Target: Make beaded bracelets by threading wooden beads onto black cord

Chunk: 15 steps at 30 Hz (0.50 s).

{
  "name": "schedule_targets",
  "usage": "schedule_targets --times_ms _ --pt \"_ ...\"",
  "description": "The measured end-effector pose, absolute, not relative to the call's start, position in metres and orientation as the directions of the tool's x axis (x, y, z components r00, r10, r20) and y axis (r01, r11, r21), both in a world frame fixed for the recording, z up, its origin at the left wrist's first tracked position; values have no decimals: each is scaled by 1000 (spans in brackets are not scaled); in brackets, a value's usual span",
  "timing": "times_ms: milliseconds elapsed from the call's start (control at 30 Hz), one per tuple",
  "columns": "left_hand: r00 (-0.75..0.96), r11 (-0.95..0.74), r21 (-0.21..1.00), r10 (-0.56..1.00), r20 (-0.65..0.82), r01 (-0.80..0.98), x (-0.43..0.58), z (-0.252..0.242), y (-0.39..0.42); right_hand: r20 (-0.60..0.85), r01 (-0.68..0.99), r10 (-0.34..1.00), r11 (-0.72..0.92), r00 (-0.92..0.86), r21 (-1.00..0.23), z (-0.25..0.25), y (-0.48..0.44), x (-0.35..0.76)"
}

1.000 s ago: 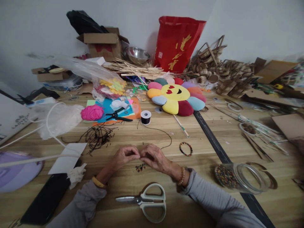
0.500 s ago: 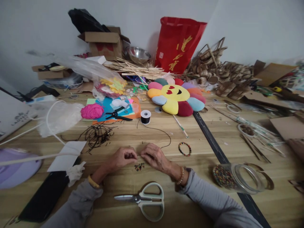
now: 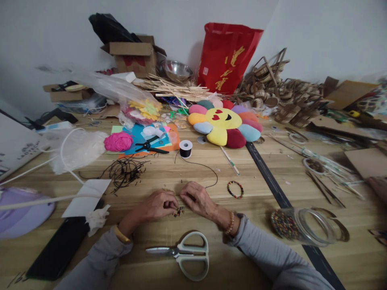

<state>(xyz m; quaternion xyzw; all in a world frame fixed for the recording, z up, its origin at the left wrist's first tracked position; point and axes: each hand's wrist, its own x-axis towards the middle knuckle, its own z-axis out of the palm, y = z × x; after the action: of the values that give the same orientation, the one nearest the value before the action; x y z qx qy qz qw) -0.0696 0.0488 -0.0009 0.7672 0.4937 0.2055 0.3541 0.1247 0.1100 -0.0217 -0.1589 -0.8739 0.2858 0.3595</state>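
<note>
My left hand (image 3: 159, 204) rests on the wooden table (image 3: 169, 177) with its fingertips pinched at a small pile of coloured beads (image 3: 178, 211). My right hand (image 3: 196, 198) is closed in a pinch just right of it, holding the end of a thin black cord (image 3: 208, 171). That cord loops back to a black spool (image 3: 185, 148) farther up the table. A finished bead bracelet (image 3: 235, 189) lies to the right of my right hand. Pale green scissors (image 3: 186, 254) lie shut in front of my wrists.
A tipped glass jar of beads (image 3: 299, 226) lies at the right. A flower-shaped plush cushion (image 3: 223, 122), a red bag (image 3: 226, 54), cardboard boxes (image 3: 133, 54), wooden sticks and wicker pieces crowd the back. Tangled black cord scraps (image 3: 123, 171), pliers (image 3: 149, 147), pink yarn (image 3: 118, 141) and a black phone (image 3: 57, 251) lie at the left.
My left hand has dropped from the cord end down to the bead pile. My right hand has stayed in place, pinching the cord.
</note>
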Motion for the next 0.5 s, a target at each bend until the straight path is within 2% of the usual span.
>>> schedule_targets --times_ms 367,500 --pt "436 -347 640 900 21 686 -67 -8 47 528 100 480 798 -700 -594 -20 109 125" --pt "407 -309 667 913 9 678 -65 -4 48 529 93 479 796 -700 -598 -21 110 125"
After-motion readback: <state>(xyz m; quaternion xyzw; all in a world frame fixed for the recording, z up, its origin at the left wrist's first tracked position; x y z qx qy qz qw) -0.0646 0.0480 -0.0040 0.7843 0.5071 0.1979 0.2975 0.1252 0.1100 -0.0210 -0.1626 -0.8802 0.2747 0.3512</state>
